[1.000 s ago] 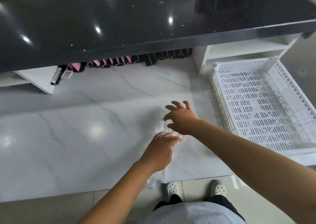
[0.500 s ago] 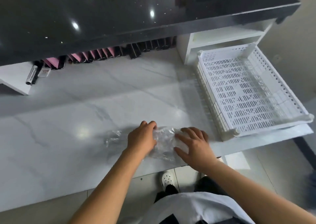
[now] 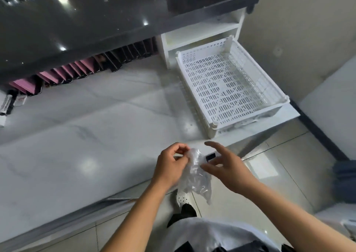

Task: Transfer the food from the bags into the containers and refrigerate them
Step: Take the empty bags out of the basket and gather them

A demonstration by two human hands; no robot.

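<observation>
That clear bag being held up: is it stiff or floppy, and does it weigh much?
Probably floppy: the bag hangs crumpled and limp from the left hand. Likely very light, since a fingertip pinch holds it and it looks empty. Its glossy film may be slippery.

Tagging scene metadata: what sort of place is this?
Probably a shop or reception counter, not a home kitchen: white marble-look worktop under a raised glossy black ledge, a row of pink and black folders beneath it, a white slotted plastic basket at its end.
</observation>
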